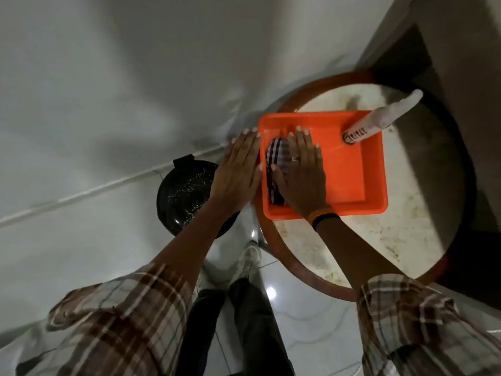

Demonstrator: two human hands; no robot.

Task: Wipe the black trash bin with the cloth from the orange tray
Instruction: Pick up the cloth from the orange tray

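Observation:
A checked cloth [276, 156] lies folded at the left end of the orange tray [355, 175]. My right hand [305, 172] rests flat on top of the cloth, fingers stretched out and thumb across it, not curled around it. My left hand [238, 169] is flat with its fingers extended, just outside the tray's left rim, and holds nothing. The black trash bin [184, 196] stands on the floor to the left of the table, below my left forearm, which hides part of its right side.
The tray sits on a round table [401, 213] with a pale stone top and a brown wooden rim. A white bottle [379, 118] stands in the tray's far right corner. A white wall runs behind; my legs and a shoe are on the glossy tiled floor.

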